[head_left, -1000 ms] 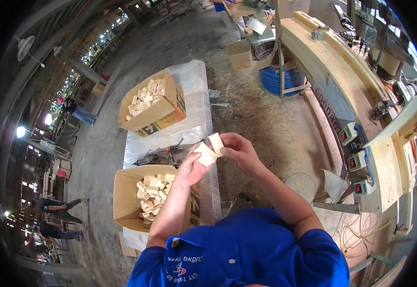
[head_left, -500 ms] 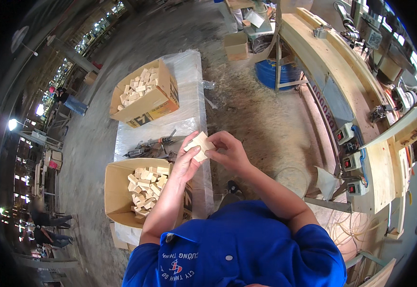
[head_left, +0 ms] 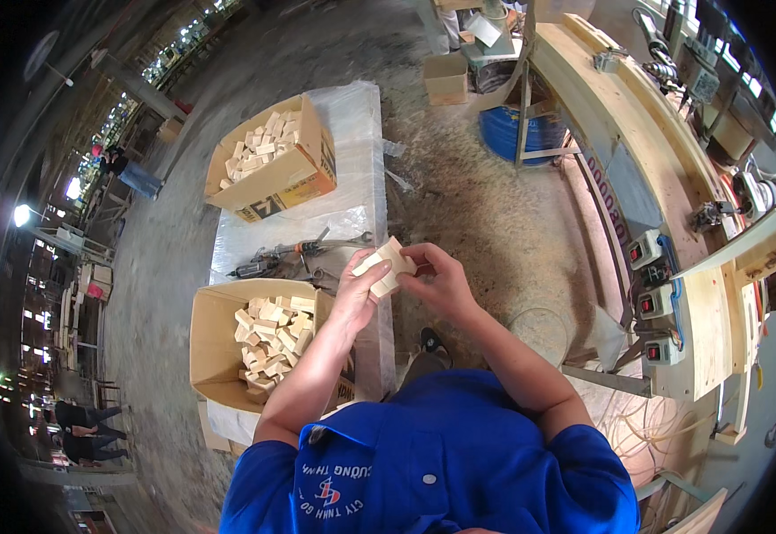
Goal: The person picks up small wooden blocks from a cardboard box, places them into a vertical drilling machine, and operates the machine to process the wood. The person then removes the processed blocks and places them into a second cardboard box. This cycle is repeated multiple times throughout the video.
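Observation:
Between my two hands, above the right edge of a plastic-wrapped table, are a few pale wooden blocks pressed together. My left hand is closed around them, thumb on top. The fingers of my right hand pinch the blocks from the right side. Just left of my left forearm stands an open cardboard box of loose wooden blocks. A second cardboard box, also filled with small blocks, sits at the table's far end.
Between the boxes lie a power tool and a wrench. On the right runs a long wooden workbench with switch boxes on its side. A blue drum and a small carton stand beyond. People are far left.
My hands have shifted slightly right with the blocks, which are turned a little. The wrench between the boxes shows more now.

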The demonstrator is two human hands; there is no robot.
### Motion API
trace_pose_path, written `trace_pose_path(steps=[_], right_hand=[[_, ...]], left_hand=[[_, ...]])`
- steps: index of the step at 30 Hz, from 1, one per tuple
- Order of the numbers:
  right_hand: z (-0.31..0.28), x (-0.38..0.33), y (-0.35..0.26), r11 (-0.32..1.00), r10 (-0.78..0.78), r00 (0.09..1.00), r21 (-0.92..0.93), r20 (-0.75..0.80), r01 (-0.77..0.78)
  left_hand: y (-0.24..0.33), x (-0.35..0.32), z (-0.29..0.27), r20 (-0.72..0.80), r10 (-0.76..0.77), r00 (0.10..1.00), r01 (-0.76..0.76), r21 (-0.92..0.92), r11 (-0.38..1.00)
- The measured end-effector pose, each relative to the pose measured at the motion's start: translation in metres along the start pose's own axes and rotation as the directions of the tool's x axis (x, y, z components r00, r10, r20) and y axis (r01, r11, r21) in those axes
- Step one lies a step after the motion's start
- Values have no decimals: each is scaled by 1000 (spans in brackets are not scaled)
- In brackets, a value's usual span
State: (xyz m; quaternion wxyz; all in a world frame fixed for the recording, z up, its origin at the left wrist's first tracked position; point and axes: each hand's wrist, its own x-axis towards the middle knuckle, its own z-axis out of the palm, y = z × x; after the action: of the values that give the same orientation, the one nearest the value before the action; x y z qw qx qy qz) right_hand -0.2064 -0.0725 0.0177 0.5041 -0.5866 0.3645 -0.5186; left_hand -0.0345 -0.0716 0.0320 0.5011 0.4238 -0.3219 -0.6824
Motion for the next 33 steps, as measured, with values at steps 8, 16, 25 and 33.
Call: trace_pose_path(steps=[8, 16, 25, 33], right_hand=[[13, -9, 4, 998, -10, 996, 65, -85, 16], [-1, 0, -14, 791, 36, 996, 611, -83, 23], [7, -5, -16, 954, -81, 989, 278, -126, 113], [11, -3, -10, 951, -275, 953, -182, -126, 250]], left_hand=[[8, -2, 3, 156, -70, 985, 98, -182, 978], [21, -9, 11, 384, 53, 922, 121, -414, 902], [19, -10, 10, 349, 60, 935, 89, -394, 915], [7, -4, 4, 220, 82, 972, -26, -244, 969]])
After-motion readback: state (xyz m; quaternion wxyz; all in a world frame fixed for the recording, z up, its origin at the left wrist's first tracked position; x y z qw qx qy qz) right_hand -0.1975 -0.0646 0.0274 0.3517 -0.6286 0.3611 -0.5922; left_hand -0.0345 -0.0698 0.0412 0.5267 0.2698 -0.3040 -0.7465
